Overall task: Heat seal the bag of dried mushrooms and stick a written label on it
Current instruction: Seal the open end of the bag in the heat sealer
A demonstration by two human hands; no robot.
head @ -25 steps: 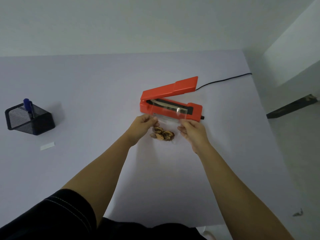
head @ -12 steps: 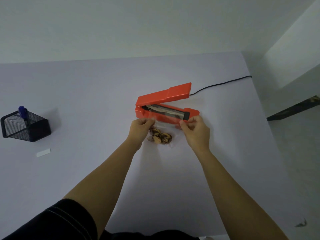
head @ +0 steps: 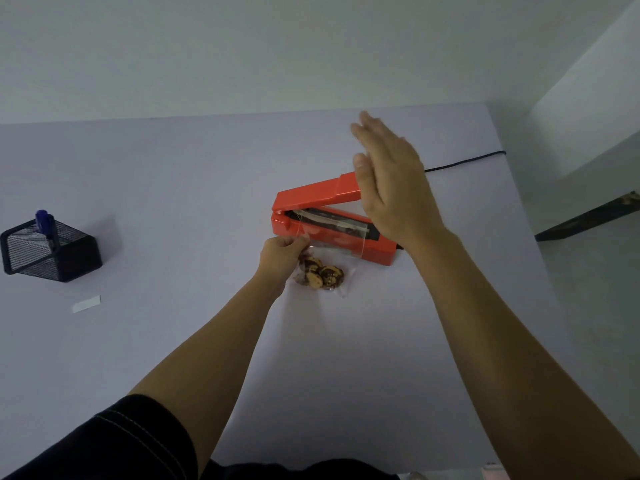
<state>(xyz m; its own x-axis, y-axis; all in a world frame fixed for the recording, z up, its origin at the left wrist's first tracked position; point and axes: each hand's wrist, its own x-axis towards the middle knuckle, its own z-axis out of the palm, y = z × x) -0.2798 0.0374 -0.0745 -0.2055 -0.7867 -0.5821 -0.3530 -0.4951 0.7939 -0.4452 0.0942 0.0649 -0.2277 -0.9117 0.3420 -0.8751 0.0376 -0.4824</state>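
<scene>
So far we are only setting up: the bag [head: 325, 261] of mushrooms [head: 320, 274] is lying on the surface [head: 173, 188], its open mouth laid across the sealer [head: 329, 220], whose lid is standing raised. Sealing is not yet done, and the label [head: 86, 303] and pen [head: 44, 223] are waiting well apart. Our left hand [head: 282, 256] is pinching the bag's edge, fingers together. Our right hand [head: 391, 178] is hovering flat over the lid, fingers spread, holding nothing.
</scene>
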